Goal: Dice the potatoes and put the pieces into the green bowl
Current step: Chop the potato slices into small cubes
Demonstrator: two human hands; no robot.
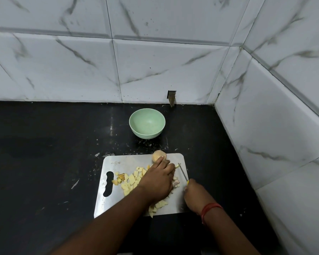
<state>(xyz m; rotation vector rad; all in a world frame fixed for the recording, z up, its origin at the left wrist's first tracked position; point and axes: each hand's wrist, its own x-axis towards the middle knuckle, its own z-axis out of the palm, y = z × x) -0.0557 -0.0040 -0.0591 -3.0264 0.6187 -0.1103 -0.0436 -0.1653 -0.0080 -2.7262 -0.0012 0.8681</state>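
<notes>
A steel cutting board point(118, 162) lies on the black counter, strewn with several yellow potato dice point(131, 181). A whole potato point(157, 155) sits at the board's far edge. My left hand point(157, 179) lies over the potato pieces in the board's middle, fingers reaching toward the whole potato and pressing down on a piece I cannot see clearly. My right hand point(195, 195) grips the yellow handle of a small knife point(183, 173), blade pointing away, just right of my left fingers. The green bowl point(147, 123) stands empty behind the board.
The black counter point(44, 153) runs into a corner of white marble-patterned tiles at the back and right point(265, 126). A small hole point(171, 97) in the wall sits behind the bowl. A few scraps lie on the counter left of the board.
</notes>
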